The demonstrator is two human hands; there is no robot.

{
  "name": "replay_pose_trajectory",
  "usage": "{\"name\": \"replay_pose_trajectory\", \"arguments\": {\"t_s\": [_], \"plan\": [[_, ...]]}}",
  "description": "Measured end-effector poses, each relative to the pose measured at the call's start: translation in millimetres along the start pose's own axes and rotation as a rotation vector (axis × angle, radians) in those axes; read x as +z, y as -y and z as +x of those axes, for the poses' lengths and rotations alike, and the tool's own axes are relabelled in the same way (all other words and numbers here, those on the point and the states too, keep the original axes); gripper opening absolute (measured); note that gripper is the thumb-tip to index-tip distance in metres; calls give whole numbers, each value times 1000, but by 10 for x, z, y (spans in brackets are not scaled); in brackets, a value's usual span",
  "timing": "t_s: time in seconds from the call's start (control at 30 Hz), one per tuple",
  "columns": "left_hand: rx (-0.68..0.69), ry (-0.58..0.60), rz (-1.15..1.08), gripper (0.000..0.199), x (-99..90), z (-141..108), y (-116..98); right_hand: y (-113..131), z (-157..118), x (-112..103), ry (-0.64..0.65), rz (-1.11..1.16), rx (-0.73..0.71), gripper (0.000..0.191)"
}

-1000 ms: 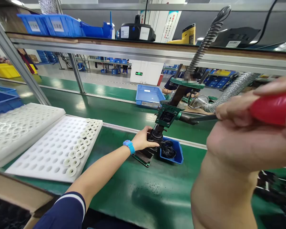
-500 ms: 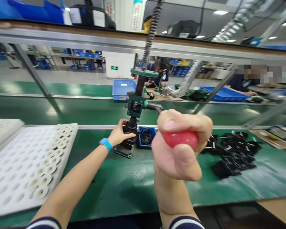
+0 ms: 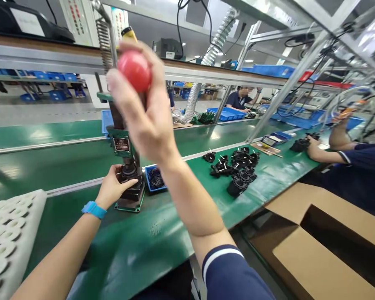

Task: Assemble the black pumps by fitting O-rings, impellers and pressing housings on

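A green hand-operated arbor press (image 3: 121,143) stands on the bench, with a coil spring (image 3: 103,41) at its top. My right hand (image 3: 153,121), blurred by motion, is raised in front of it, thumb and fingers around the red ball knob (image 3: 135,71) of the press lever. Below the ram, my left hand (image 3: 114,187) grips a black round part (image 3: 128,173) on the press base; its fingertips are partly hidden behind the part. A blue wristband (image 3: 94,209) is on my left wrist.
Beside the press sits a small blue bin (image 3: 155,179) of black rings. Several black parts (image 3: 237,166) lie to the right. A white foam tray (image 3: 15,233) holds pale rings at left. An open carton (image 3: 328,258) stands by the bench; a co-worker's arm (image 3: 325,152) is beyond.
My right hand and the red knob have gone from low in front of me to high beside the press top. My view has turned right. My left hand stays at the press base.
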State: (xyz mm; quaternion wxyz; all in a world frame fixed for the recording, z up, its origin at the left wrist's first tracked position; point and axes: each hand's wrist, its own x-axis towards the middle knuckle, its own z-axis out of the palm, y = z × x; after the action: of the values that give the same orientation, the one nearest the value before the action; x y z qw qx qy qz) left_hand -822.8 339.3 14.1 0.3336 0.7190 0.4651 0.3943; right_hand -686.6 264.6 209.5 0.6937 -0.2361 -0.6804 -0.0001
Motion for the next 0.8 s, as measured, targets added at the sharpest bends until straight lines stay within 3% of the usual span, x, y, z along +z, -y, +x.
{"name": "replay_pose_trajectory", "arguments": {"t_s": [0.07, 0.13, 0.23, 0.3, 0.33, 0.4, 0.47, 0.57, 0.8], "plan": [[-19, 40, -89, 59, 2, -296, 16, -144, 201, -128, 40, -15, 5, 43], [-41, 112, -183, 63, 24, -703, 90, -243, 87, -223, 28, -89, 64, 44], [-93, 221, -236, 64, 117, -1290, 284, -277, -706, -326, -26, -199, 194, 45], [-147, 281, -258, 65, 177, -1538, 426, -249, -1423, -407, 250, -216, 296, 44], [-162, 303, -262, 67, 194, -1611, 493, -231, -1763, -444, 453, -246, 329, 45], [-157, 331, -255, 70, 201, -1675, 608, -202, -2318, -486, 776, -275, 316, 54], [-123, 353, -236, 70, 193, -1676, 693, -191, -2667, -471, 944, -271, 288, 59], [-95, 376, -223, 67, 204, -1655, 761, -219, -2863, -404, 1013, -264, 278, 53], [-66, 399, -227, 61, 254, -1678, 766, -262, -2868, -361, 1086, -279, 279, 54]]}}
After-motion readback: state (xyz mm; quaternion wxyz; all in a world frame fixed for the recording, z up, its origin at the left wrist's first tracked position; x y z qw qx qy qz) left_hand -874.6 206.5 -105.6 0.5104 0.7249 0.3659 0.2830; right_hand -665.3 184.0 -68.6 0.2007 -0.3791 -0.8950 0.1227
